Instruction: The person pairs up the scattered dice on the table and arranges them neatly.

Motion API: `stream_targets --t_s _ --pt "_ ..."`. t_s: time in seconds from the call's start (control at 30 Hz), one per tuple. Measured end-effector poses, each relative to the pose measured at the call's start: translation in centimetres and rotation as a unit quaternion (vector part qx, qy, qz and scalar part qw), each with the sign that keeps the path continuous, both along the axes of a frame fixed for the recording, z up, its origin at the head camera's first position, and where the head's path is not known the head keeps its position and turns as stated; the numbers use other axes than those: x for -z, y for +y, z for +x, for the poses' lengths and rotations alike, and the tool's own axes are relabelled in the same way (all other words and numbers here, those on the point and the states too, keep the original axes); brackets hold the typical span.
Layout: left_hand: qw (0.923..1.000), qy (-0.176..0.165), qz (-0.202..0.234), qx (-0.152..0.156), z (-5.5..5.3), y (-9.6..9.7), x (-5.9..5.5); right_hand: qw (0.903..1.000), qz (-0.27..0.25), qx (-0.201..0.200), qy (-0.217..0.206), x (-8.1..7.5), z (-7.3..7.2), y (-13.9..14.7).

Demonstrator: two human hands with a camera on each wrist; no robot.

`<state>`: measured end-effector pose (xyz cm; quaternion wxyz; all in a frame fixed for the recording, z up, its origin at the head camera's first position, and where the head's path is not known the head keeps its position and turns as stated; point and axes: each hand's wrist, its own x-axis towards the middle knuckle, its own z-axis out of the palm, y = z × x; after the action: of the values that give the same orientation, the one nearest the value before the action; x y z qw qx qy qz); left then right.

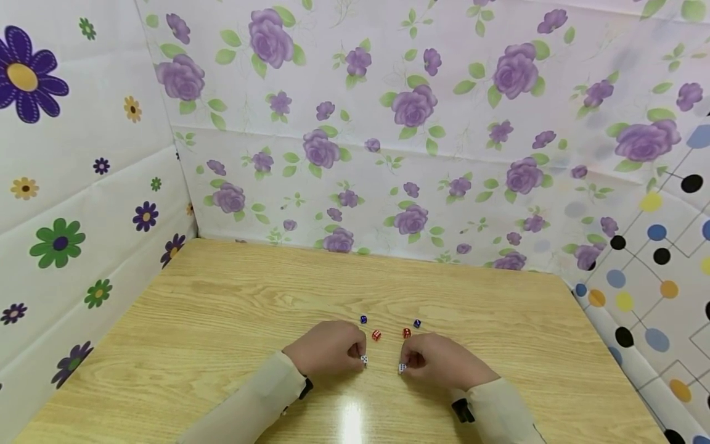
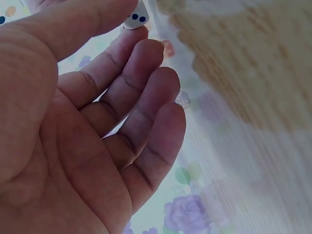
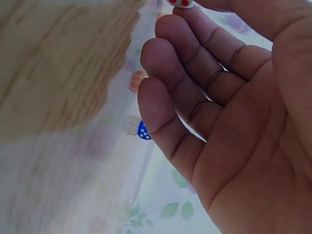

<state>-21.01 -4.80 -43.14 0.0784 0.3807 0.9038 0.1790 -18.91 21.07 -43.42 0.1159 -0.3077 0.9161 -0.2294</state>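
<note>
Between thumb and index finger, my left hand (image 1: 331, 346) pinches a white die (image 1: 363, 359) close over the table; dark pips show on it in the left wrist view. My right hand (image 1: 444, 359) pinches another white die (image 1: 402, 368) the same way, and the right wrist view shows red pips on that die (image 3: 181, 3). The two hands face each other with a short gap between. Just beyond them lie two red dice, one at left (image 1: 376, 335) and one at right (image 1: 407, 333). Farther back sit two blue dice, left (image 1: 363, 319) and right (image 1: 417, 323).
The wooden table (image 1: 249, 283) has a light grain and a bright reflection near its front. Patterned cloths enclose it: a purple rose cloth (image 1: 355, 123) behind, a flowered cloth (image 1: 111, 203) at left, a dotted cloth (image 1: 643, 320) at right.
</note>
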Motion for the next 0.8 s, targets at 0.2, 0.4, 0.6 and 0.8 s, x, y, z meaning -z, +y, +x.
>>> stream_targets --t_s 0.2,0.4,0.6,0.8 --pt "0.9999 0.005 -0.01 0.001 0.0 0.2 0.2 0.9999 0.0 -0.01 -0.006 0.3 -0.1 -0.3" --pt "0.9999 -0.001 -0.008 0.008 0.1 0.4 0.2 0.9998 0.004 -0.017 -0.008 0.7 -0.2 -0.5" --pt "0.9999 0.002 -0.008 0.012 0.2 0.5 0.3 0.9996 -0.001 -0.022 -0.016 0.7 0.0 -0.9" --pt "0.9998 -0.004 -0.009 0.014 0.6 0.7 0.2 0.9996 0.001 -0.028 -0.009 0.6 0.3 -1.2"
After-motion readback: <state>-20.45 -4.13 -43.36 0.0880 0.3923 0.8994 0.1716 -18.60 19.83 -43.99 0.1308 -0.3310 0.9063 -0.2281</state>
